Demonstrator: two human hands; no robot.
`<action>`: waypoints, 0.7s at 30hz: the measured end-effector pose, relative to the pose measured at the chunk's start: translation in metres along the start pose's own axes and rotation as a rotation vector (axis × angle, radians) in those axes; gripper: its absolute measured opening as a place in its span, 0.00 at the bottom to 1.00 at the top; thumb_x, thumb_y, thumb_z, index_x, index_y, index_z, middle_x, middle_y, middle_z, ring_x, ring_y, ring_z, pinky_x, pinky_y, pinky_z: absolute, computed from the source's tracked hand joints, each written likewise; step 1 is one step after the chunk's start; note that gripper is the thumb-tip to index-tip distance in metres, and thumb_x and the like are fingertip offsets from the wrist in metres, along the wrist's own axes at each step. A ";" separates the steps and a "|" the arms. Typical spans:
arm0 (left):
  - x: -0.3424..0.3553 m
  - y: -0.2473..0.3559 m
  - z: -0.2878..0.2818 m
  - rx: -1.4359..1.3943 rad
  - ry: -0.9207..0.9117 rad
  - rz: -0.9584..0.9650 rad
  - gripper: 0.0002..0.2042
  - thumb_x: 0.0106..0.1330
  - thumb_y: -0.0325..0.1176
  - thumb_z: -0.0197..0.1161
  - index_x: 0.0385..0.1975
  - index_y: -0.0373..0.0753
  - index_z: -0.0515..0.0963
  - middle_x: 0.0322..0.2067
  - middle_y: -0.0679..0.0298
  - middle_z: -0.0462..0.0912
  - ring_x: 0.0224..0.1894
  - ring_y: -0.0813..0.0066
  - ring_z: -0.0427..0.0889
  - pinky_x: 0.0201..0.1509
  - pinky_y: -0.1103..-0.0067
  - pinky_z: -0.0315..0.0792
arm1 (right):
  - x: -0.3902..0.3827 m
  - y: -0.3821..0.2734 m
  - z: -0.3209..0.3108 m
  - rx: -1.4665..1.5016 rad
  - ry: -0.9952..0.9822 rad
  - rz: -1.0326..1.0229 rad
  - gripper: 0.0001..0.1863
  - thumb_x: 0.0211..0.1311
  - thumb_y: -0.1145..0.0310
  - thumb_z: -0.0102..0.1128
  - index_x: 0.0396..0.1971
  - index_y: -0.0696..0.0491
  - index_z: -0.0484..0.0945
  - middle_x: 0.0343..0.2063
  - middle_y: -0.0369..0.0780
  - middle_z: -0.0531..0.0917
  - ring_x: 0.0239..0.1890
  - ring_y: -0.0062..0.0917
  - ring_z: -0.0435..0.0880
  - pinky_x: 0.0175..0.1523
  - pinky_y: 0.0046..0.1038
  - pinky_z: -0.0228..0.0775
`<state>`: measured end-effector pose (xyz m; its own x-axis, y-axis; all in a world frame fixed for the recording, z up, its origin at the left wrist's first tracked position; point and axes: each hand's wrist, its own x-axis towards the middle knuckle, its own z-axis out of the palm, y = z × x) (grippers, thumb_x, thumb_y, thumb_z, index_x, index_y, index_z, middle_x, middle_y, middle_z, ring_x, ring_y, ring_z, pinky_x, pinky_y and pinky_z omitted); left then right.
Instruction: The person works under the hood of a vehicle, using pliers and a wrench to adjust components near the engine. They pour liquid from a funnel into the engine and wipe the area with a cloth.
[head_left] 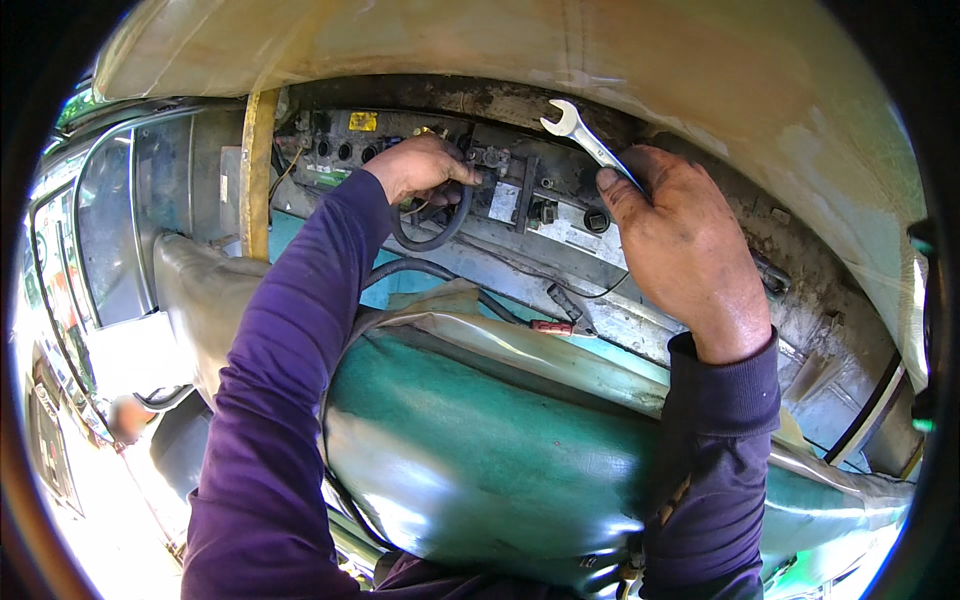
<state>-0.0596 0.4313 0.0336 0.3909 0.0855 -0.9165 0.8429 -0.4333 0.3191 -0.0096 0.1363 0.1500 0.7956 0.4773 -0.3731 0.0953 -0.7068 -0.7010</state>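
Observation:
My right hand [690, 235] grips a silver open-ended wrench [590, 140], its jaw pointing up and left above the batteries. My left hand [425, 172] is closed at a black cable [440, 238] that loops below it, close to a battery terminal [488, 157]; the fingertips are partly hidden. Under and left of that hand is a dark battery [340, 135] with round caps and a yellow label. To the right lies a second grimy battery [570, 225], with round caps and a white label, partly behind my right hand.
A green padded seat [480, 430] with a clear plastic cover lies in front of the batteries. A red-handled clamp [555, 327] ends a thick black cable there. A yellow post [258, 180] stands at the left, and a plastic-covered panel [600, 50] overhangs the top.

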 end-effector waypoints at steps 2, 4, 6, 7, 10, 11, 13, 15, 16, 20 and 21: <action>-0.005 0.001 -0.005 0.059 -0.041 0.046 0.22 0.63 0.37 0.72 0.53 0.30 0.80 0.39 0.63 0.86 0.33 0.75 0.84 0.34 0.79 0.80 | 0.000 0.001 0.001 0.004 0.012 -0.024 0.18 0.71 0.60 0.56 0.44 0.63 0.81 0.34 0.56 0.83 0.41 0.52 0.82 0.49 0.42 0.72; -0.015 -0.002 -0.015 0.085 -0.063 0.060 0.24 0.62 0.37 0.73 0.54 0.28 0.79 0.40 0.62 0.86 0.34 0.74 0.85 0.35 0.78 0.81 | 0.000 0.002 0.002 0.003 0.017 -0.033 0.18 0.71 0.60 0.56 0.44 0.63 0.80 0.34 0.56 0.83 0.41 0.52 0.82 0.49 0.42 0.72; -0.023 -0.003 -0.020 0.150 -0.093 0.054 0.24 0.63 0.37 0.72 0.55 0.29 0.79 0.40 0.61 0.86 0.34 0.75 0.85 0.35 0.78 0.80 | 0.000 0.002 0.002 0.005 0.008 -0.043 0.18 0.71 0.60 0.56 0.44 0.63 0.80 0.34 0.57 0.83 0.42 0.53 0.82 0.49 0.42 0.72; -0.024 -0.003 -0.020 0.201 -0.115 0.046 0.22 0.64 0.37 0.71 0.54 0.31 0.79 0.39 0.62 0.87 0.33 0.76 0.85 0.35 0.79 0.80 | 0.000 0.001 0.002 -0.004 0.015 -0.045 0.18 0.71 0.60 0.56 0.44 0.63 0.80 0.34 0.56 0.83 0.41 0.52 0.82 0.49 0.42 0.72; -0.022 -0.002 -0.006 0.543 -0.149 0.141 0.20 0.65 0.38 0.68 0.53 0.32 0.80 0.40 0.60 0.87 0.34 0.76 0.87 0.36 0.78 0.80 | 0.000 0.000 0.001 -0.020 0.020 -0.046 0.18 0.71 0.61 0.56 0.44 0.63 0.80 0.32 0.55 0.83 0.39 0.50 0.82 0.47 0.41 0.72; -0.020 -0.001 0.001 0.604 -0.186 0.124 0.20 0.65 0.38 0.68 0.52 0.32 0.81 0.40 0.60 0.87 0.34 0.76 0.88 0.36 0.77 0.81 | 0.000 -0.001 0.001 -0.014 0.013 -0.035 0.18 0.71 0.60 0.56 0.44 0.63 0.80 0.31 0.55 0.82 0.38 0.49 0.82 0.46 0.41 0.72; -0.014 0.002 0.013 0.678 -0.223 0.028 0.19 0.65 0.39 0.68 0.49 0.32 0.81 0.39 0.60 0.87 0.34 0.75 0.89 0.35 0.76 0.81 | 0.000 -0.002 0.000 -0.001 -0.008 -0.009 0.18 0.71 0.60 0.56 0.44 0.62 0.80 0.30 0.54 0.82 0.37 0.48 0.82 0.45 0.41 0.72; -0.011 0.003 0.018 0.640 -0.217 -0.012 0.18 0.66 0.40 0.67 0.47 0.32 0.81 0.38 0.59 0.87 0.33 0.74 0.89 0.34 0.75 0.81 | 0.000 -0.003 -0.001 0.008 -0.016 0.002 0.18 0.71 0.60 0.56 0.44 0.62 0.80 0.28 0.53 0.82 0.35 0.46 0.82 0.44 0.40 0.72; -0.011 0.002 0.019 0.630 -0.213 -0.019 0.17 0.67 0.40 0.66 0.46 0.32 0.81 0.38 0.59 0.87 0.33 0.73 0.89 0.33 0.75 0.81 | 0.000 -0.003 -0.001 0.015 -0.027 0.012 0.18 0.71 0.60 0.56 0.44 0.62 0.80 0.28 0.53 0.82 0.35 0.46 0.82 0.44 0.40 0.72; -0.007 -0.002 0.022 0.727 -0.135 0.033 0.17 0.70 0.40 0.61 0.45 0.29 0.81 0.38 0.56 0.86 0.35 0.69 0.90 0.35 0.72 0.81 | 0.000 -0.002 0.000 -0.015 0.001 -0.017 0.17 0.72 0.60 0.56 0.43 0.61 0.81 0.27 0.51 0.82 0.33 0.44 0.82 0.43 0.40 0.71; -0.006 -0.003 0.023 0.785 -0.099 0.066 0.17 0.70 0.39 0.60 0.45 0.29 0.81 0.38 0.55 0.86 0.36 0.67 0.90 0.36 0.71 0.81 | 0.000 -0.002 0.001 -0.025 0.011 -0.028 0.17 0.72 0.60 0.56 0.43 0.61 0.81 0.27 0.51 0.82 0.33 0.44 0.82 0.43 0.40 0.71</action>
<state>-0.0733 0.4113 0.0328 0.3650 -0.0265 -0.9306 0.2973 -0.9440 0.1435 -0.0105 0.1378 0.1511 0.7990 0.4914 -0.3465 0.1327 -0.7061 -0.6956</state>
